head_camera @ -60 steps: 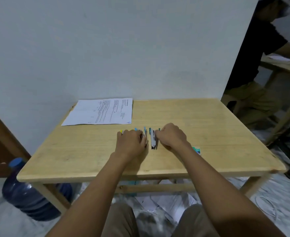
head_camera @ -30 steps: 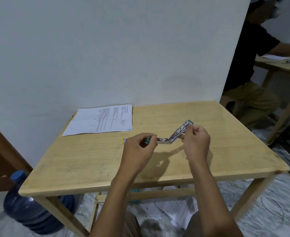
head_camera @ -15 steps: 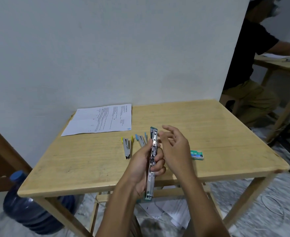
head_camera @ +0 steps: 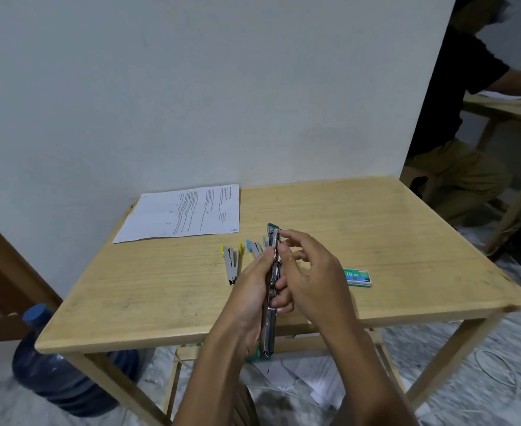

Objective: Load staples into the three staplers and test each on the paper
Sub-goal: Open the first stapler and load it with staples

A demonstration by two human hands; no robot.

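Wooden table (head_camera: 406, 241) against a pale wall. Upper left: paper (head_camera: 185, 212). Centre left: yellow stapler (head_camera: 231, 262), blue stapler (head_camera: 254, 248), both lying flat. Centre: my left hand (head_camera: 250, 290) grips the green stapler (head_camera: 269, 330), opened out straight. My right hand (head_camera: 314, 278) touches its channel; whether it pinches, I cannot tell. Best practice: hold the channel level, facing up. Right: staple box (head_camera: 357, 277), seemingly closed, contents hidden.

WEARER | left grip (head_camera: 250, 290): bare hand | right grip (head_camera: 311, 278): bare hand | both forearms: bare along whole visible length, slender | trousers (head_camera: 248, 405): brownish-olive cloth, small patch showing below near edge of worktop (head_camera: 130, 305)
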